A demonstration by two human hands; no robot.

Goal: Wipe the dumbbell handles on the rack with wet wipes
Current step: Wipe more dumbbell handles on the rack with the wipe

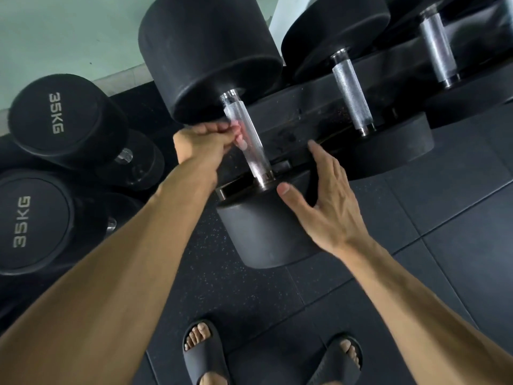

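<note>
Left hand (205,140) reaches to the nearest dumbbell's knurled handle (247,137), fingers curled round it from the left, fingertips showing against the metal; no wipe can be made out in that grip. Right hand (319,198) hovers just right of the handle over the near weight head (261,232), fingers spread and straight, holding nothing. The dumbbell lies on the black rack (305,118), two more handles (351,98) to the right. Two 35KG dumbbells (55,118) sit on the floor at left. Feet in dark slides (205,354) on rubber mat (444,218).
</note>
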